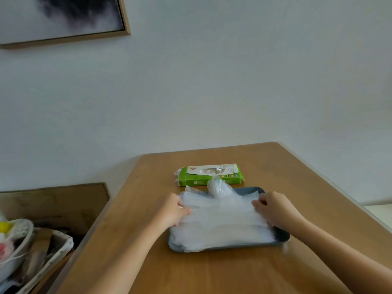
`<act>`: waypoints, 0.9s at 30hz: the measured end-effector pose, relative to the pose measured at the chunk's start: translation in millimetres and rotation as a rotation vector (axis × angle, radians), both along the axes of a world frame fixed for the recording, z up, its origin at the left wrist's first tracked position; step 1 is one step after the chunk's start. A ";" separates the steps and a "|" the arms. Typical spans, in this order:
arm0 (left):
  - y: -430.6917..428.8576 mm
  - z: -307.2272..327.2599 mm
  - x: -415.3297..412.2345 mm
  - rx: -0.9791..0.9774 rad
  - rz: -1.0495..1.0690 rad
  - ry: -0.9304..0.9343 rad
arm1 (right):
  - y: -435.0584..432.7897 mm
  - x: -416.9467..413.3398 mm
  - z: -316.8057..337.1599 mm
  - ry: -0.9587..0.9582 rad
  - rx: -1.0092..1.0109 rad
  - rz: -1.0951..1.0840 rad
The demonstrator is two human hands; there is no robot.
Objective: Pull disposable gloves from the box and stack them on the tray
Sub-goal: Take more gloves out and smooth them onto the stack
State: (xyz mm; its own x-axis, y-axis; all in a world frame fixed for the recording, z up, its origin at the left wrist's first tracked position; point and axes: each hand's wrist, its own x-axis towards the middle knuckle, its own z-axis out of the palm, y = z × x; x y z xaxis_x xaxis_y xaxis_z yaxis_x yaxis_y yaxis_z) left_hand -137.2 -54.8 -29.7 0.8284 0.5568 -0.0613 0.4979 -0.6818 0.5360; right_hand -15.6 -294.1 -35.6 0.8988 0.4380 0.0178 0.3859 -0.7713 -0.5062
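A green and white glove box [210, 174] lies flat on the wooden table, just behind a grey-blue tray [282, 235]. A stack of thin clear disposable gloves [222, 225] covers most of the tray. One clear glove [220, 205] is stretched across the top of the stack. My left hand [172, 210] pinches its left edge and my right hand [273, 207] pinches its right edge. Part of that glove bulges up near the box [218, 187]. The tray's floor is hidden under the gloves.
The wooden table [212, 272] ends at the left and right; a white wall stands behind it. Left of the table, lower down, are a wooden board [55, 204] and a pale basket with mixed items [25, 247]. A framed picture [63, 20] hangs upper left.
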 end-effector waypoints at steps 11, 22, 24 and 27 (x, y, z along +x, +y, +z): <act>-50.5 39.9 2.4 0.310 -0.506 -0.402 | 1.2 0.4 -9.0 -0.199 -0.191 0.026; -75.6 -18.0 39.4 0.204 -0.718 0.002 | -1.0 -5.2 -4.3 -0.319 -0.120 0.064; -70.1 -17.9 41.6 0.173 -0.698 0.096 | -2.6 -12.3 1.6 -0.421 -0.021 0.115; -64.8 -20.0 46.0 0.282 -0.707 0.183 | 0.6 -24.2 -1.1 -0.420 -0.023 0.335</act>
State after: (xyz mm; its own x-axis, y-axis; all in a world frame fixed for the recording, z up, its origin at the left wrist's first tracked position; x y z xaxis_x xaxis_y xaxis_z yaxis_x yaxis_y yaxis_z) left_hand -91.2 -119.7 -49.7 0.9825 -0.0843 -0.1659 -0.0414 -0.9682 0.2468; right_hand -39.8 -293.4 -36.7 0.6273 0.7043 0.3324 0.7784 -0.5800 -0.2400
